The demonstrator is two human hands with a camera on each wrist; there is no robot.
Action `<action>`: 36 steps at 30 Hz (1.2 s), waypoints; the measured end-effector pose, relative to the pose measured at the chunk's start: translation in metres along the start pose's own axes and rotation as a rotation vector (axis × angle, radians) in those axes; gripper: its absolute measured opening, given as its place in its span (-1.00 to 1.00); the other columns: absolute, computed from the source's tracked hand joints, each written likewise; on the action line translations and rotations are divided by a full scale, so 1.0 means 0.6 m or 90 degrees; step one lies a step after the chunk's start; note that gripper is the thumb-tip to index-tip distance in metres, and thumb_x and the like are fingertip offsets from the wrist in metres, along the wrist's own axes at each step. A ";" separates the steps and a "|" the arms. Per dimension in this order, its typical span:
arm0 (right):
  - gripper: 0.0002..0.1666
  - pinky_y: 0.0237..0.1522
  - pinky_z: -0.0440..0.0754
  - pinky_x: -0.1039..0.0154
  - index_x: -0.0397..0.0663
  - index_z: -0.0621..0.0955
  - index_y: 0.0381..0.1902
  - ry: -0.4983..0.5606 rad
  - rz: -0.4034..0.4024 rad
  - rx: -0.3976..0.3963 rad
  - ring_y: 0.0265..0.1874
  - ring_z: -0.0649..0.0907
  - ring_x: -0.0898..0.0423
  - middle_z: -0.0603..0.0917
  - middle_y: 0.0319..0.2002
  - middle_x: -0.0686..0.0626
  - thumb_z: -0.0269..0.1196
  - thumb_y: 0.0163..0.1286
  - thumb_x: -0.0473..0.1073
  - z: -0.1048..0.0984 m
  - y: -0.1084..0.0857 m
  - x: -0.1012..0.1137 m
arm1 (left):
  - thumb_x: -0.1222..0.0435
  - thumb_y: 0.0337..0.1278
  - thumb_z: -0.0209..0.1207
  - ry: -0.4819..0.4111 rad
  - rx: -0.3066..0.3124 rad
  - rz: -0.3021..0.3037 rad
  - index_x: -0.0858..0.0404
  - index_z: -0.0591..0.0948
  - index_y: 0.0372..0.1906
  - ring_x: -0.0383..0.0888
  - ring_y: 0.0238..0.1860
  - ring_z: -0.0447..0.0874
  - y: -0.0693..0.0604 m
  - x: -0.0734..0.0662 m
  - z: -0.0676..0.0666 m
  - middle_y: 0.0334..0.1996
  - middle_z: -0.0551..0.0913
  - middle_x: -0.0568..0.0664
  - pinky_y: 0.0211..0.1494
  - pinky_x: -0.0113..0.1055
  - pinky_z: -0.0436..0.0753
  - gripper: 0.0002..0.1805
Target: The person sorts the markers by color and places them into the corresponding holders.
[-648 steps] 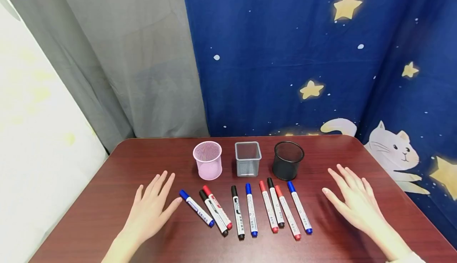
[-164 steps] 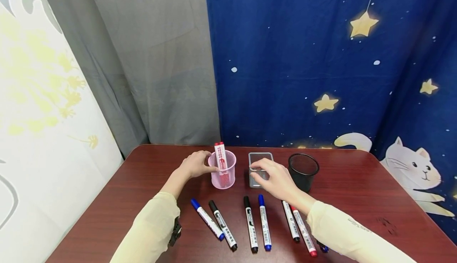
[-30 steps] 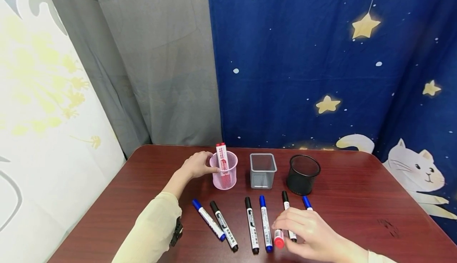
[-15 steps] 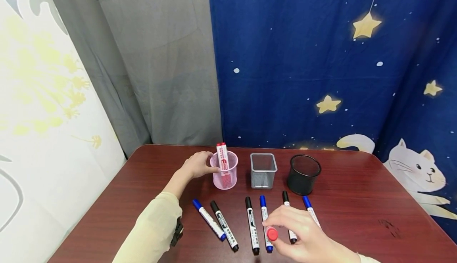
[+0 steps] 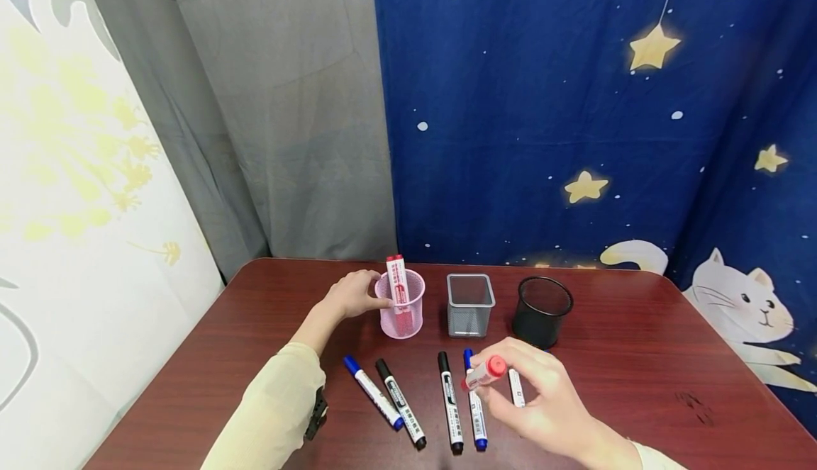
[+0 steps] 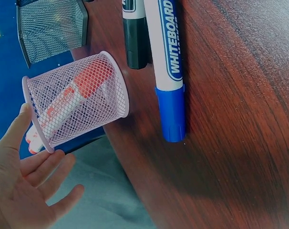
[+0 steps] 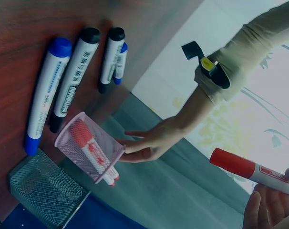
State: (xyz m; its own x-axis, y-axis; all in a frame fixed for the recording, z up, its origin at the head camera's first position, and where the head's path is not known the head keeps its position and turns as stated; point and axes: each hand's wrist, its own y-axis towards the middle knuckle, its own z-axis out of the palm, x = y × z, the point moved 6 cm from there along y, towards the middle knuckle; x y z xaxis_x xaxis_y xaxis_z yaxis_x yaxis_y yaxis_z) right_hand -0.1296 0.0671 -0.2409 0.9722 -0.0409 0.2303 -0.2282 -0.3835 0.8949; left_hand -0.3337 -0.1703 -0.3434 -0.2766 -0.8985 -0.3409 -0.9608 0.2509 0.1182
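Observation:
My left hand [image 5: 349, 295] holds the pink mesh pen cup [image 5: 416, 314] by its rim, thumb and fingers on either side, as the left wrist view also shows. Inside that cup lean two red whiteboard markers [image 5: 397, 277], their red ends above the rim. A third red marker [image 5: 484, 373] is pinched between thumb and fingers of my right hand [image 5: 542, 399], raised over the table and tilted with one red end toward me. In the right wrist view this marker [image 7: 240, 165] points toward the pink cup's side of the scene.
A grey square mesh cup [image 5: 470, 307] and a black round one [image 5: 542, 314] stand right of the pink cup. Blue markers [image 5: 376, 395] [image 5: 476, 413] and black markers [image 5: 402, 406] [image 5: 449, 406] lie in front. My right hand partly covers another black marker [image 5: 516, 388].
Two red markers went from the table into the pink cup, and my left hand came to its rim. Within the last second my right hand lifted the third red marker and tilted it.

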 end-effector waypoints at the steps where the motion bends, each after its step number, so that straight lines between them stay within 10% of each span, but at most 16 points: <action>1: -0.81 -0.32 0.45 0.43 -0.18 0.55 -0.26 -0.005 0.014 -0.002 -0.42 0.54 0.18 0.58 -0.38 0.01 0.22 0.14 -0.27 -0.001 0.001 -0.002 | -0.07 -0.24 0.28 0.000 0.000 0.001 0.30 0.48 0.03 0.00 -0.08 0.46 0.000 0.000 0.000 -0.10 0.53 0.11 -0.12 -0.03 0.44 -0.29; 16: -0.62 -0.59 0.45 0.36 -0.05 0.55 -0.17 0.023 0.311 -0.024 -0.66 0.54 0.18 0.64 -0.28 0.04 0.30 0.01 -0.41 0.002 -0.007 -0.112 | -0.05 -0.24 0.29 -0.003 -0.001 -0.001 0.31 0.48 0.02 -0.02 -0.12 0.48 -0.003 0.002 -0.001 -0.13 0.54 0.07 -0.12 -0.07 0.45 -0.30; 36: -0.73 -0.39 0.54 0.23 -0.29 0.55 -0.21 0.012 0.413 -0.071 -0.42 0.59 0.08 0.62 -0.43 -0.13 0.25 0.06 -0.41 0.023 0.064 -0.153 | -0.07 -0.25 0.28 -0.002 0.009 -0.005 0.31 0.48 0.02 0.00 -0.09 0.46 -0.004 -0.003 -0.005 -0.10 0.53 0.12 -0.12 -0.04 0.44 -0.28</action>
State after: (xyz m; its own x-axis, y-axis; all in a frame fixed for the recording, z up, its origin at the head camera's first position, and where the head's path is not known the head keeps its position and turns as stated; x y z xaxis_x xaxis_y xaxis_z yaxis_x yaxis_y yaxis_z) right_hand -0.2269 0.0432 -0.2329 0.6350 -0.2158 0.7418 -0.7725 -0.1890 0.6063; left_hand -0.3309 -0.1700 -0.3404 -0.2695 -0.8994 -0.3443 -0.9630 0.2491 0.1032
